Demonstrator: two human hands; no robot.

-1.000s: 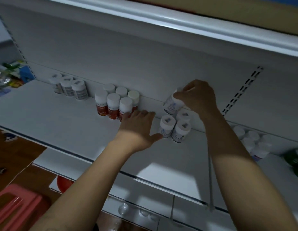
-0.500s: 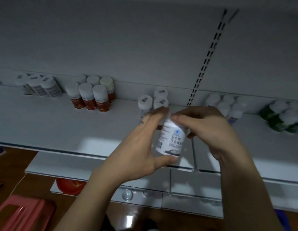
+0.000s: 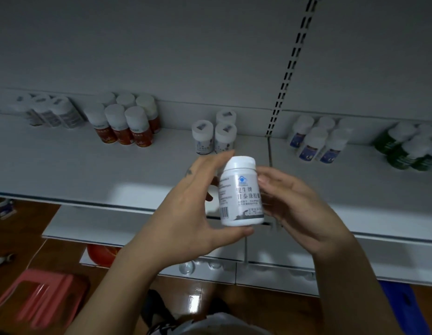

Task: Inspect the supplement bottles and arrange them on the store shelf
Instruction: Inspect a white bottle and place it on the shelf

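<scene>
A white supplement bottle (image 3: 241, 194) with a white cap and a grey-and-white label stands upright in front of the white shelf (image 3: 65, 165), label toward me. My left hand (image 3: 193, 201) grips it from the left, fingers behind it and thumb under its base. My right hand (image 3: 292, 201) holds its right side with curled fingers. Three matching white bottles (image 3: 215, 135) stand on the shelf just behind.
Also on the shelf are several orange-labelled bottles (image 3: 124, 124), grey-labelled bottles (image 3: 50, 112) at the left, blue-labelled bottles (image 3: 318, 141) and green bottles (image 3: 408, 146) at the right. A slotted upright (image 3: 286, 68) divides the back panel. A pink stool (image 3: 38, 298) stands on the floor below.
The bottle came off the shelf group and toward me, into both hands. It now sits higher and more upright with its label facing me; the view has shifted right.
</scene>
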